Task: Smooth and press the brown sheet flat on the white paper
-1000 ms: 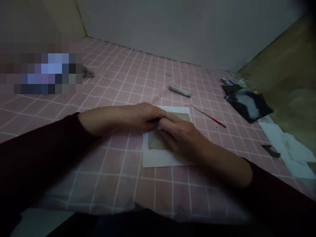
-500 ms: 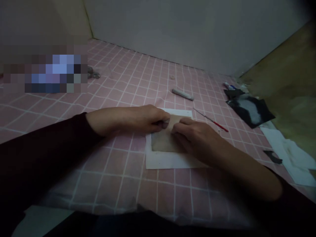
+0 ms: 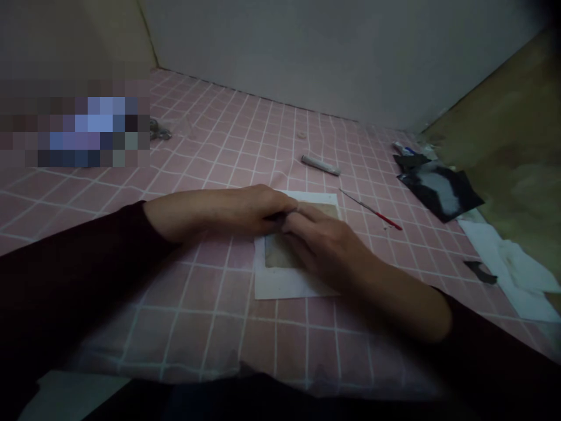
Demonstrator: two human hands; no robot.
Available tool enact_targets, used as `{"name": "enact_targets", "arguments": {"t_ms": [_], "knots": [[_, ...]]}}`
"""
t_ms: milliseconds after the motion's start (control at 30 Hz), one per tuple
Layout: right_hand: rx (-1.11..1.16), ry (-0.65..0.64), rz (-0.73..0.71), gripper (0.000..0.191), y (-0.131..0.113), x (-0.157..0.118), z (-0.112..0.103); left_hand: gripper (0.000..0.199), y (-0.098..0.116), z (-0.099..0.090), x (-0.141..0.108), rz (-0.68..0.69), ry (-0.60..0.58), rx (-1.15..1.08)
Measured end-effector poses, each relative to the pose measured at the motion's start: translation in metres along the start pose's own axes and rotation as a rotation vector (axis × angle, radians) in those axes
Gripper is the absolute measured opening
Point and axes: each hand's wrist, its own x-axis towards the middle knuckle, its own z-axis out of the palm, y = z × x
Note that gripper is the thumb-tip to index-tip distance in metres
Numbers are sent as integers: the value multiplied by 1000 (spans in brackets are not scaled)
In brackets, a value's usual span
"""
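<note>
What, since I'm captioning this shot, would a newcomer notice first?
The left hand and right hand close together near the centre, over a tan sheet on white paper. Beyond the right hand, a red-handled tool lies on pink checked cloth. Farther right is a black sheet with a pale patch.

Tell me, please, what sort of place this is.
Probably an indoor work corner, though I cannot tell in what kind of building. A pink checked cloth is spread out, a white sheet and a red-handled tool lie on it, and a grey wall rises behind.
</note>
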Motion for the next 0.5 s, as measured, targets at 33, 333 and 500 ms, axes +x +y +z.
{"name": "enact_targets", "arguments": {"t_ms": [33, 333, 500], "knots": [[19, 21, -37, 16, -2, 2, 3, 19, 0, 0, 0, 3, -1, -16], [-114, -86, 39, 16, -1, -1, -4, 11, 0, 1, 0, -11, 1, 25], [-19, -48, -71, 18, -1, 3, 3, 15, 0, 0, 0, -14, -1, 4]]}}
